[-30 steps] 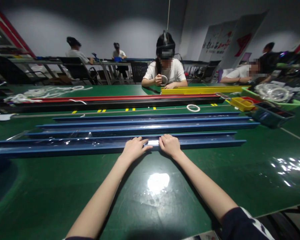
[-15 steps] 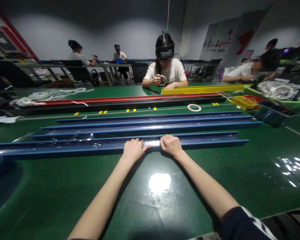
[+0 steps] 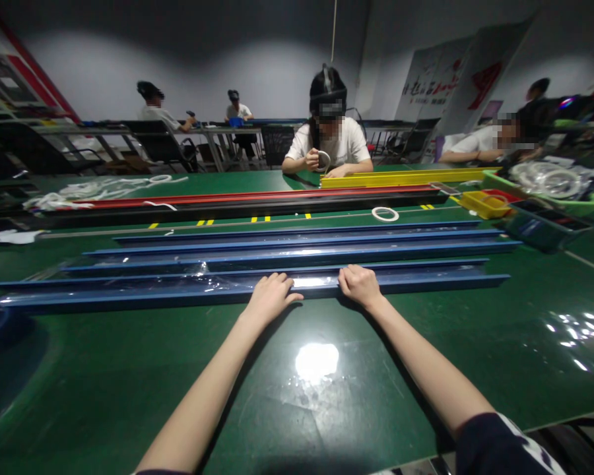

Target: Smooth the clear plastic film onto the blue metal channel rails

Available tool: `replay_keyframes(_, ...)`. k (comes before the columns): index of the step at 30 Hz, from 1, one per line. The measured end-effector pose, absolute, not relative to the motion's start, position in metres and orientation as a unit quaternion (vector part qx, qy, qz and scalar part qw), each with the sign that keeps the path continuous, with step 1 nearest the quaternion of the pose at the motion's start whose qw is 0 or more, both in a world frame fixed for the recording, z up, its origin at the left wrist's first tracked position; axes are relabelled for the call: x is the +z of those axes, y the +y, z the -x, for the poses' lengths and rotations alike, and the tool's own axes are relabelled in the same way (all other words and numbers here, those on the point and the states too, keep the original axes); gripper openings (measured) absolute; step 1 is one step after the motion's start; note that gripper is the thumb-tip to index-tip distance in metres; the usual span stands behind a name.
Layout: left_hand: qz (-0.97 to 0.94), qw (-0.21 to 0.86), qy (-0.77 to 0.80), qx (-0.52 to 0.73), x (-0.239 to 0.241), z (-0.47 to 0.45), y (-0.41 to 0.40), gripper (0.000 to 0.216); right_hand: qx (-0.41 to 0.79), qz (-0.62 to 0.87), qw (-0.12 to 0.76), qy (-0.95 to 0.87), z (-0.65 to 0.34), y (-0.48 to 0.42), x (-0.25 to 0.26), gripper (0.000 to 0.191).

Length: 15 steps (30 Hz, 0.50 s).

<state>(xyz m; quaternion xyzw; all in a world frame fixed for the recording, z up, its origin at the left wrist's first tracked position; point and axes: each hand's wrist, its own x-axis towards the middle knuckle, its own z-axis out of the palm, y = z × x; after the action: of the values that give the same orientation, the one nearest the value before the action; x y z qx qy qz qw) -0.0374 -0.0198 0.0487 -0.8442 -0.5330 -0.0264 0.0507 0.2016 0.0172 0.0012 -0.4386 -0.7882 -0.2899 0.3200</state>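
Observation:
A long blue channel profile (image 3: 129, 302) lies across the green table in front of me, its trough facing up. Shiny clear film (image 3: 205, 272) shows wrinkled in its left half. My left hand (image 3: 272, 295) is closed over the near channel left of centre, fingers curled into the trough and thumb on the front wall. To the right of it, my right hand (image 3: 360, 285) grips the same channel in a fist. Whether film is pinched under the fingers is hidden. More blue channels (image 3: 406, 247) lie parallel just behind.
Black and red profiles (image 3: 257, 201) and a yellow profile (image 3: 400, 177) lie farther back. A white ring (image 3: 385, 214) rests between. Bins (image 3: 544, 224) stand at right, white strips (image 3: 113, 187) at left. A co-worker (image 3: 327, 142) sits opposite, holding a ring.
The near blue channel has slid to the right along the table. Both my hands have shifted right with it, the right hand farther, so the gap between them is wider.

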Motion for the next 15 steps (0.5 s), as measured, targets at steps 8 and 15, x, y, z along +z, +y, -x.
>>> replay_keyframes(8,0.868,0.09,-0.482,-0.07,0.038,0.027,-0.019,0.03,-0.305,0.443,0.31,-0.784,-0.26,0.016,-0.002,0.037)
replay_keyframes(15,0.86,0.156,-0.468,-0.127,0.028,0.03,-0.017,0.033,-0.316,0.457,0.301,-0.775,-0.285,0.016,-0.004,0.034)
